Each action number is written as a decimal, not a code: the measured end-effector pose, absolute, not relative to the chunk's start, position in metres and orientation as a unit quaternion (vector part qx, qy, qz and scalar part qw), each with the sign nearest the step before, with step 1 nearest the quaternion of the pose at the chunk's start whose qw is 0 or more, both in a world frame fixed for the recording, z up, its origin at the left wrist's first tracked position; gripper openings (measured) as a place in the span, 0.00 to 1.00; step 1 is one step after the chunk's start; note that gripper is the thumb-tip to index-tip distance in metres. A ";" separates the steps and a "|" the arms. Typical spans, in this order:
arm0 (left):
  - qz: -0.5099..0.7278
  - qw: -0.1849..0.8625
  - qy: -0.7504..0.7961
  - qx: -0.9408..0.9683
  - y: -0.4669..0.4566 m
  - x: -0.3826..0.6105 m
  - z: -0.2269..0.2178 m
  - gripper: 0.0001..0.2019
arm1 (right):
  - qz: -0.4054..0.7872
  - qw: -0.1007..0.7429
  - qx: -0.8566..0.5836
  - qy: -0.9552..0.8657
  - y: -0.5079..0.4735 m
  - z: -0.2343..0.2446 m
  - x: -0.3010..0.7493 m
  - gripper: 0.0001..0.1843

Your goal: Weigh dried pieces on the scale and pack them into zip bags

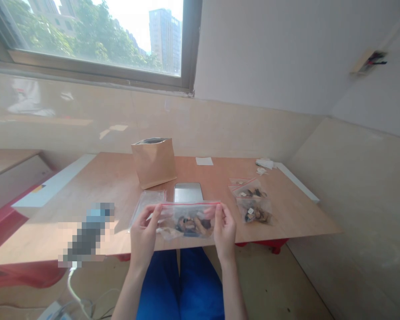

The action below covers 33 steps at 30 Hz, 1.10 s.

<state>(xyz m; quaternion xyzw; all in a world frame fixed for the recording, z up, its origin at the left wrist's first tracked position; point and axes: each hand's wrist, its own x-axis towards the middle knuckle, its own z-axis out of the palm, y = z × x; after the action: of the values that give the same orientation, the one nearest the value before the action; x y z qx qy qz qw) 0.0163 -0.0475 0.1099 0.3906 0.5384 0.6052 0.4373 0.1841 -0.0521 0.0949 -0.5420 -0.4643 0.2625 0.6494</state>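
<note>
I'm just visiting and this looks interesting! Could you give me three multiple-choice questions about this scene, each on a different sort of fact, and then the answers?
1. Where do the two other filled bags lie?
A. On the floor
B. On the wooden tabletop, right of the hands
C. On the window ledge

2. What colour is the seal strip on the clear zip bag held by the left hand and right hand?
A. Green
B. Blue
C. Red

3. How is the kraft paper pouch placed?
A. Flat on its side
B. Upright, with its top open
C. Inside the clear zip bag

Answers:
1. B: they sit on the wood to the right.
2. C: a red line runs along the bag's top edge.
3. B: it stands on the table, its silvery lining showing at the mouth.
</note>
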 end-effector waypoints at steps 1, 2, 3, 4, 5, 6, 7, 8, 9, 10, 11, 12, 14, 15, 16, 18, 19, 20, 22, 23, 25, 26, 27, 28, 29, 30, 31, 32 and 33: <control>0.606 0.423 0.546 0.395 -0.048 0.016 0.111 0.18 | 0.256 0.650 -0.541 -0.467 -0.052 0.094 0.184 0.20; 0.610 0.406 0.551 0.400 -0.048 0.016 0.111 0.18 | 0.250 0.652 -0.541 -0.469 -0.052 0.093 0.184 0.19; 0.615 0.389 0.556 0.403 -0.049 0.017 0.112 0.17 | 0.246 0.653 -0.542 -0.468 -0.052 0.092 0.183 0.19; 0.621 0.373 0.559 0.404 -0.049 0.018 0.113 0.17 | 0.244 0.655 -0.542 -0.466 -0.052 0.091 0.183 0.19; 0.628 0.363 0.559 0.403 -0.050 0.019 0.113 0.17 | 0.244 0.658 -0.541 -0.464 -0.051 0.091 0.182 0.19; 0.634 0.358 0.557 0.399 -0.050 0.021 0.114 0.17 | 0.246 0.660 -0.539 -0.462 -0.051 0.092 0.181 0.19; 0.639 0.360 0.554 0.394 -0.051 0.022 0.113 0.18 | 0.250 0.662 -0.537 -0.460 -0.051 0.092 0.180 0.20; 0.644 0.364 0.551 0.387 -0.051 0.024 0.113 0.18 | 0.256 0.662 -0.533 -0.461 -0.050 0.092 0.179 0.21; 0.647 0.370 0.547 0.381 -0.051 0.026 0.111 0.19 | 0.267 0.660 -0.527 -0.463 -0.050 0.092 0.178 0.22; 0.648 0.376 0.545 0.376 -0.051 0.028 0.110 0.19 | 0.280 0.658 -0.521 -0.466 -0.049 0.092 0.177 0.22; 0.649 0.378 0.544 0.375 -0.050 0.029 0.108 0.19 | 0.294 0.656 -0.515 -0.468 -0.049 0.092 0.176 0.22; 0.649 0.379 0.542 0.375 -0.050 0.030 0.107 0.19 | 0.307 0.654 -0.510 -0.466 -0.049 0.092 0.174 0.21; 0.650 0.387 0.532 0.380 -0.050 0.031 0.105 0.19 | 0.317 0.656 -0.511 -0.455 -0.049 0.090 0.173 0.20; 0.650 0.397 0.523 0.382 -0.049 0.031 0.105 0.19 | 0.311 0.661 -0.517 -0.446 -0.049 0.089 0.173 0.19; 0.649 0.408 0.514 0.385 -0.049 0.031 0.105 0.20 | 0.301 0.666 -0.523 -0.438 -0.048 0.088 0.173 0.19; 0.643 0.428 0.501 0.390 -0.049 0.030 0.107 0.20 | 0.281 0.673 -0.532 -0.431 -0.048 0.086 0.173 0.19; 0.639 0.432 0.499 0.394 -0.048 0.030 0.107 0.20 | 0.274 0.675 -0.533 -0.430 -0.048 0.085 0.174 0.18; 0.634 0.435 0.500 0.399 -0.048 0.029 0.107 0.19 | 0.272 0.677 -0.533 -0.430 -0.048 0.085 0.174 0.18; 0.625 0.443 0.500 0.404 -0.047 0.028 0.106 0.17 | 0.271 0.678 -0.530 -0.431 -0.048 0.084 0.174 0.18; 0.621 0.449 0.500 0.404 -0.047 0.027 0.105 0.17 | 0.270 0.680 -0.529 -0.430 -0.048 0.085 0.175 0.18; 0.614 0.463 0.501 0.398 -0.046 0.025 0.105 0.17 | 0.268 0.682 -0.531 -0.426 -0.049 0.085 0.175 0.17; 0.611 0.469 0.502 0.392 -0.046 0.024 0.105 0.16 | 0.269 0.682 -0.532 -0.424 -0.049 0.086 0.175 0.17; 0.611 0.473 0.504 0.386 -0.047 0.024 0.106 0.16 | 0.269 0.683 -0.532 -0.421 -0.050 0.086 0.175 0.17; 0.614 0.473 0.504 0.379 -0.047 0.024 0.107 0.15 | 0.271 0.685 -0.532 -0.418 -0.050 0.086 0.175 0.17; 0.621 0.470 0.504 0.374 -0.048 0.023 0.108 0.15 | 0.273 0.686 -0.530 -0.417 -0.050 0.087 0.175 0.17; 0.628 0.465 0.502 0.370 -0.049 0.023 0.109 0.15 | 0.274 0.688 -0.528 -0.416 -0.050 0.087 0.175 0.16; 0.634 0.458 0.502 0.369 -0.049 0.023 0.110 0.14 | 0.274 0.690 -0.527 -0.414 -0.050 0.087 0.175 0.16; 0.637 0.453 0.501 0.372 -0.050 0.023 0.110 0.14 | 0.275 0.692 -0.527 -0.410 -0.050 0.086 0.175 0.17; 0.635 0.452 0.499 0.379 -0.050 0.023 0.109 0.14 | 0.278 0.694 -0.528 -0.404 -0.050 0.086 0.175 0.17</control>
<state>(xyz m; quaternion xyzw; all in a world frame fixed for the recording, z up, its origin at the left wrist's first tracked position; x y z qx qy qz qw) 0.0229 -0.0498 0.1093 0.3789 0.4989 0.6352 0.4517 0.1747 -0.0497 0.0860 -0.5277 -0.4042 0.2778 0.6935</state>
